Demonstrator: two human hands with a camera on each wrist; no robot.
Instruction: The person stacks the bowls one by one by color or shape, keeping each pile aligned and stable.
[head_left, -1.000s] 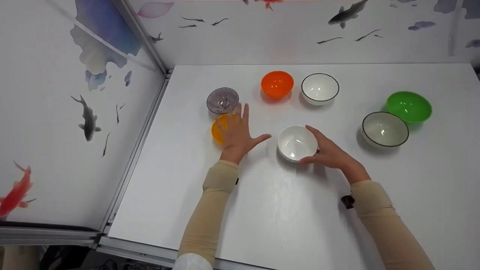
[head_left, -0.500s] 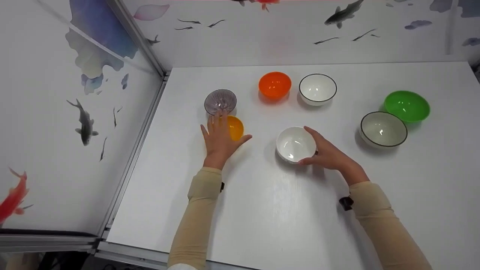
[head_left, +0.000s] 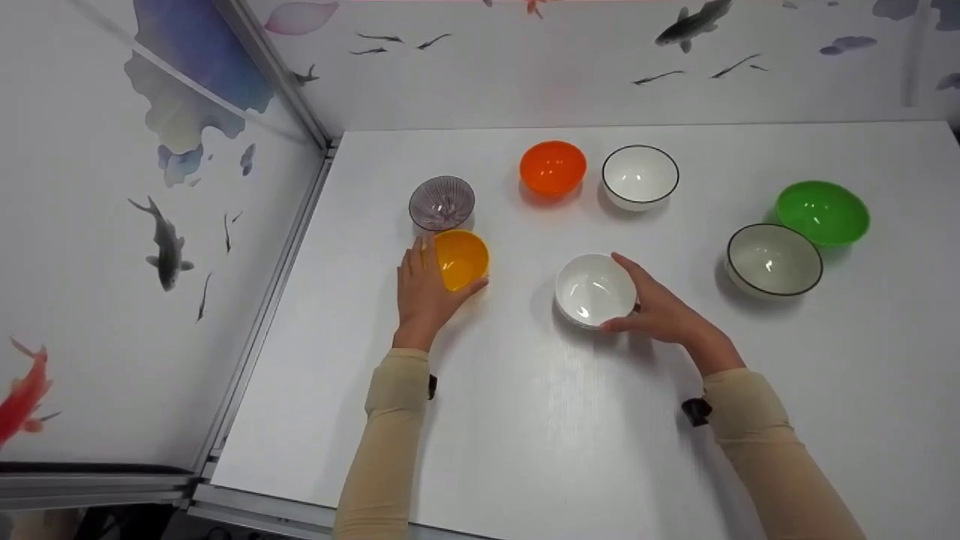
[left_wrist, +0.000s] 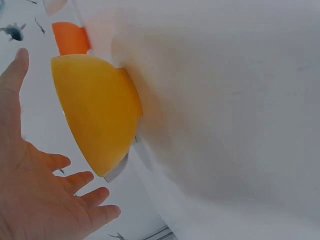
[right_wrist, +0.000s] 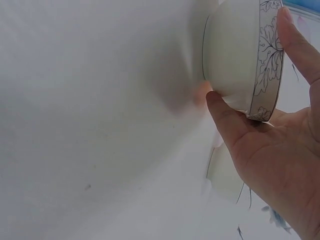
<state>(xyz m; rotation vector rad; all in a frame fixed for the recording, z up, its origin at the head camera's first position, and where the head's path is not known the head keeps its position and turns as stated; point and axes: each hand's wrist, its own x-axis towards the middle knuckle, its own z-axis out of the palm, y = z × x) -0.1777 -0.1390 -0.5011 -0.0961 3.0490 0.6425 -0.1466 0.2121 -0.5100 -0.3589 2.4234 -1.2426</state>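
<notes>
My left hand (head_left: 424, 294) is spread around the near left side of a yellow bowl (head_left: 463, 259), thumb toward its front edge. In the left wrist view a gap shows between the fingers (left_wrist: 82, 180) and the yellow bowl's wall (left_wrist: 97, 110). My right hand (head_left: 660, 309) grips a small white bowl (head_left: 592, 289) from its right side, thumb in front and fingers behind. The right wrist view shows a dark leaf pattern below the rim of this white bowl (right_wrist: 232, 50), with a finger reaching down near its foot.
Behind the yellow bowl sits a ribbed purple glass bowl (head_left: 442, 202). An orange bowl (head_left: 553, 169) and a dark-rimmed white bowl (head_left: 640, 178) stand at the back. To the right, a greyish dark-rimmed bowl (head_left: 774, 260) overlaps a green bowl (head_left: 823, 213). Printed panels border the white table (head_left: 555, 450).
My left hand has moved left from over the yellow bowl to its near left side, leaving the bowl's inside in view. My right hand keeps its grip on the white bowl.
</notes>
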